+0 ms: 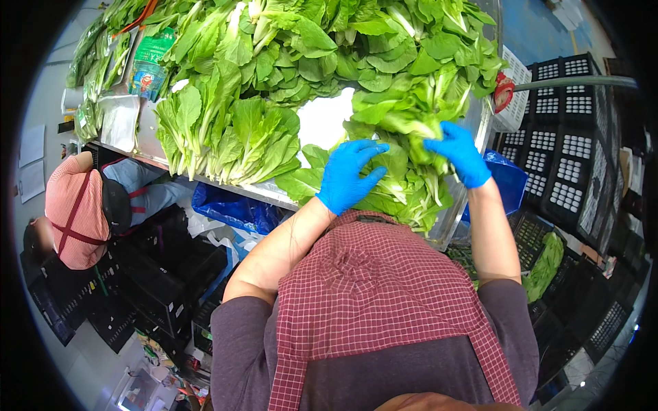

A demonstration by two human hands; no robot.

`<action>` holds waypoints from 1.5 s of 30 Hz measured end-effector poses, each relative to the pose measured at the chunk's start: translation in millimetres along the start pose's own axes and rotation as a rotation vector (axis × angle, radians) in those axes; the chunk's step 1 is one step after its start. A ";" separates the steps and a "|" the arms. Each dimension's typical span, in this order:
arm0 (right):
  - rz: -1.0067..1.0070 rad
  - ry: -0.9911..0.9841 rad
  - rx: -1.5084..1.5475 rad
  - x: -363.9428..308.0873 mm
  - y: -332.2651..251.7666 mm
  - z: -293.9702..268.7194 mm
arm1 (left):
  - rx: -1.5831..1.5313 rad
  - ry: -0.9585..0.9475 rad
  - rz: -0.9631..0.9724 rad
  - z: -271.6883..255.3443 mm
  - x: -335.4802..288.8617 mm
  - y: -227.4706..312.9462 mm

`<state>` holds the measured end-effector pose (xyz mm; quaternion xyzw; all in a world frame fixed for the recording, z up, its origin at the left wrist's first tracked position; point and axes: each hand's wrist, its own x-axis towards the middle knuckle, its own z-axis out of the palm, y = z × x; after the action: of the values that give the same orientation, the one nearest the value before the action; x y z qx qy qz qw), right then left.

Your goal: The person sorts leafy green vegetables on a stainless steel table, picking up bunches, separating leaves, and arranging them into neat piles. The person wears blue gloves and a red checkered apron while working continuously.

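Leafy green vegetables with pale stems (236, 133) are heaped over the metal table (277, 192) in front of me. My left hand (349, 176), in a blue glove, rests low over the leaves near my apron, its thumb and fingers apart and nothing visibly gripped. To its right, my blue-gloved right hand (463, 153) has its fingers closed on a bunch of leafy greens (406, 118), which is slightly blurred. More loose greens (411, 202) lie between my hands and my apron. A white patch (327, 118) shows through a gap in the heap.
Black plastic crates (558, 147) are stacked at the right, beside a white crate (515, 89). A blue plastic bag (236, 207) hangs below the table edge. Another person (82, 212) bends over at the left. A green packet (152, 61) lies on the far left tabletop.
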<state>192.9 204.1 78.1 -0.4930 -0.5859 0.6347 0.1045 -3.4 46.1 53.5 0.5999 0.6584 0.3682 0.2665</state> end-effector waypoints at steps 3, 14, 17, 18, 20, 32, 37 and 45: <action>-0.047 -0.059 -0.182 -18.2 23.4 14.0 | 0.092 -0.117 -0.040 13.3 -6.3 -13.4; -0.026 0.152 -0.512 -69.4 46.9 59.6 | 0.044 -0.123 -0.139 18.6 -34.0 -33.9; 0.091 0.044 -0.431 -68.7 64.0 68.9 | -0.247 -0.117 -0.401 25.3 -30.4 -42.9; 0.114 0.020 -0.395 -68.6 67.2 71.6 | -0.327 -0.112 -0.546 24.5 -27.3 -38.4; 0.152 -0.041 -0.340 -70.2 65.6 70.9 | -0.430 -0.115 -0.835 23.8 -17.6 -33.3; 0.247 -0.108 0.249 -79.9 16.4 44.9 | -0.922 0.001 -0.790 -21.2 -20.1 13.8; 0.030 -0.114 0.246 -75.3 15.9 98.4 | -0.894 0.097 -0.726 5.4 -26.6 17.5; -0.040 -0.008 0.399 -69.4 40.6 102.4 | -0.858 0.095 -0.618 9.2 -34.7 12.3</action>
<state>168.5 77.4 60.9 -0.4483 -0.4586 0.7379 0.2103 16.0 13.5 54.9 0.1975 0.6060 0.5356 0.5540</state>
